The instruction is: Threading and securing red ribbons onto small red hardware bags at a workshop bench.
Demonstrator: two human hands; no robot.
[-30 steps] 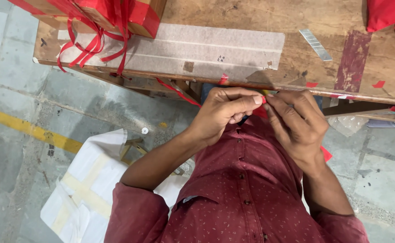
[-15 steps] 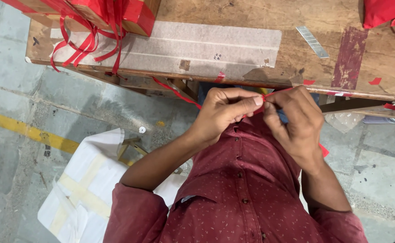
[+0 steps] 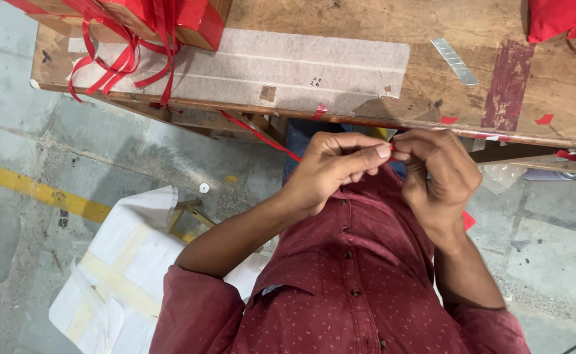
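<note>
Head view, nearest the camera: a maroon shirt [image 3: 340,288] with rolled sleeves is seen, and beside it, on the left, one white bundle [image 3: 114,282] crossed with pale tape lies on the grey floor.

Just beyond the chest, two hands are held together. Compared with half a second ago, the fingertips have been brought closer and a short red end is now shown between them, so the ribbon is judged to be worked at its tip rather than pulled along. The left hand [image 3: 330,167] is closed in a pinch on one red ribbon [image 3: 261,136], which runs taut from the fingers up and left to the table edge. The right hand [image 3: 442,177] is curled shut on the same ribbon's end; a red scrap shows below its wrist.

Farther off, one wooden table [image 3: 366,19] is seen, bearing one wide strip of clear tape [image 3: 248,65], one silver blade [image 3: 454,60], one red box [image 3: 189,19] trailing several ribbon loops at far left, and red material at the far right corner.
</note>
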